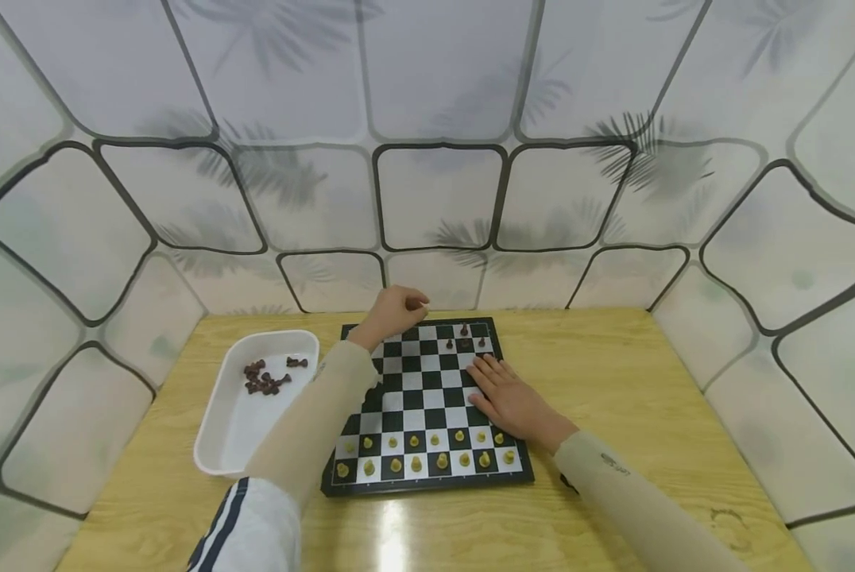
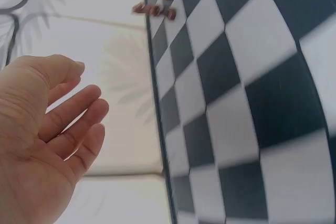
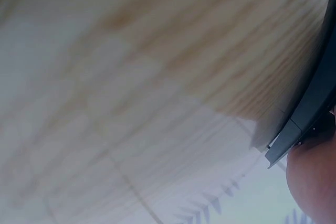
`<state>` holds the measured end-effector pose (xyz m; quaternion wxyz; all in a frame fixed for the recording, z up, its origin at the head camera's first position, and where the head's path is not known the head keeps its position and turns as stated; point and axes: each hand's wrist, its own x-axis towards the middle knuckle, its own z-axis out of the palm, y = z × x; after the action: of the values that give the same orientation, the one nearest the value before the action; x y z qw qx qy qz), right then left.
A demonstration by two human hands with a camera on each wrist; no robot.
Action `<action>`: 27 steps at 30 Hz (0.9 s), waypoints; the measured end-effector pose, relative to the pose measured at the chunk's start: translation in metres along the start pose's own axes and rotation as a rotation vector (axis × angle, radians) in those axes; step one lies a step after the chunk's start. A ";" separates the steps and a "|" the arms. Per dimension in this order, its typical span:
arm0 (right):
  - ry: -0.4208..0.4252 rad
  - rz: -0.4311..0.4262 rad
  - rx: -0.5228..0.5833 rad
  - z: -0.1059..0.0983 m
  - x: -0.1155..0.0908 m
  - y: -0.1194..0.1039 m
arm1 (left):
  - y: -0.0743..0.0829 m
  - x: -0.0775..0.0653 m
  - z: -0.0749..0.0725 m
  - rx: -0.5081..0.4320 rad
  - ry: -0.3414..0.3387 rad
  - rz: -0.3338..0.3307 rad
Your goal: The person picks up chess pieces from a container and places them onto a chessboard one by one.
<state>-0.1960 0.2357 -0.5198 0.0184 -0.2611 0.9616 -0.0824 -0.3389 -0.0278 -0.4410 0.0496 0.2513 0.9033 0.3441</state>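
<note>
A black-and-white chessboard [image 1: 413, 381] lies on the table, with two rows of yellow chess pieces [image 1: 442, 460] along its near side. Several dark red chess pieces [image 1: 464, 330] stand by the far right corner; they also show at the top of the left wrist view. My left hand [image 1: 393, 312] hovers above the board's far edge. Its fingers [image 2: 79, 114] are loosely bent, with nothing between them. Flat on the right side of the board rests my right hand [image 1: 506, 397], fingers spread. Only a bit of that hand [image 3: 315, 182] appears in the right wrist view, beside the board's dark edge.
Left of the board sits a white plastic tray [image 1: 216, 413] holding a loose pile of dark red chess pieces [image 1: 263, 381]. The wooden table [image 1: 599, 365] meets patterned fabric walls [image 1: 442, 199] at the back and sides. My left forearm crosses the board's left edge.
</note>
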 end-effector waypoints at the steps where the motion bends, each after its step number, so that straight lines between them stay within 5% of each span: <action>1: 0.002 -0.002 0.000 0.000 0.000 0.000 | -0.003 -0.004 -0.005 0.006 0.012 0.002; 20: -0.001 0.012 0.008 0.003 -0.001 -0.003 | -0.061 -0.100 -0.089 -0.002 0.200 -0.108; 27: -0.003 0.012 0.018 0.001 0.000 -0.004 | -0.089 -0.134 -0.108 -0.012 0.253 -0.153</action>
<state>-0.1940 0.2326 -0.5198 0.0228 -0.2552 0.9624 -0.0904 -0.2885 -0.2139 -0.4282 -0.0370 0.1359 0.9168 0.3737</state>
